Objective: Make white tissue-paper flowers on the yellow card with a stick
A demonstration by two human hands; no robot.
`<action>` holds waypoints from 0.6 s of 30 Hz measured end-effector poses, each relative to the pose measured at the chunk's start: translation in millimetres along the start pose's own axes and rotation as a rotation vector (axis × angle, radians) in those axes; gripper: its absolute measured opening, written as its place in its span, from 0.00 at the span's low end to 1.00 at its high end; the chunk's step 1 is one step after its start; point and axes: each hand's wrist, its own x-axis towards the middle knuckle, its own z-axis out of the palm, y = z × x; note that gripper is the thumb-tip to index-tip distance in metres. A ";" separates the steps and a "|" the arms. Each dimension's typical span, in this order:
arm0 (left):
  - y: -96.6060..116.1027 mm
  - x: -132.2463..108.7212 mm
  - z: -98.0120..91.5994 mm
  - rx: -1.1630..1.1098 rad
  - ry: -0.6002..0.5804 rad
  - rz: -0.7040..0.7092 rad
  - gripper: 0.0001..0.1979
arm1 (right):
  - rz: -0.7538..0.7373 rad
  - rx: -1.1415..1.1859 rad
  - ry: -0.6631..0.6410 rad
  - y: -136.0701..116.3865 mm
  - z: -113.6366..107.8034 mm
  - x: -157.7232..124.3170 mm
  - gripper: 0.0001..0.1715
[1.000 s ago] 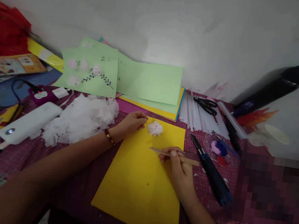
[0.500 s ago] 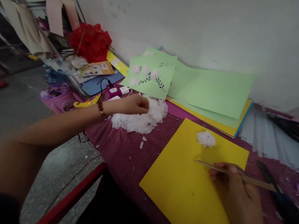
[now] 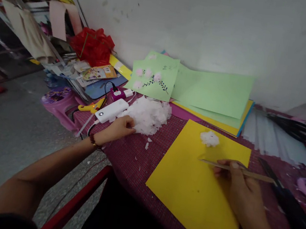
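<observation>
My left hand rests at the near-left edge of a heap of white paper petals. Its fingertips are pinched together, and whether a petal is between them I cannot make out. My right hand grips a thin, flat wooden stick whose pointed tip reaches left over a yellow sheet. Just above that tip, a white paper flower lies on the sheet's upper part.
Behind the heap leans a green card with pink flowers and dark leaf sprigs. A white power bank and yellow glue gun lie left. Scissors and a black-handled tool lie right. A pink stool stands beside the table.
My left hand has moved down and left, from above the petal heap to its near edge, uncovering the power bank. My right hand stays nearly still with the stick.
</observation>
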 end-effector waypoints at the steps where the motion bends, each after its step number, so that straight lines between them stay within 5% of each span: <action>1: 3.7 -1.9 -3.3 -0.036 0.009 0.002 0.06 | 0.004 0.007 -0.002 0.7 0.0 0.4 0.20; 6: 32.8 -11.2 -18.6 -0.234 -0.037 0.022 0.11 | -0.026 0.038 0.002 -0.7 3.2 1.3 0.20; 10: 68.5 5.0 -12.4 -0.457 -0.163 0.090 0.10 | -0.071 0.122 -0.024 -1.6 5.2 3.5 0.22; 18: 157.5 76.4 77.6 -0.700 -0.412 0.256 0.18 | -0.139 0.095 0.118 -3.4 -10.5 15.4 0.19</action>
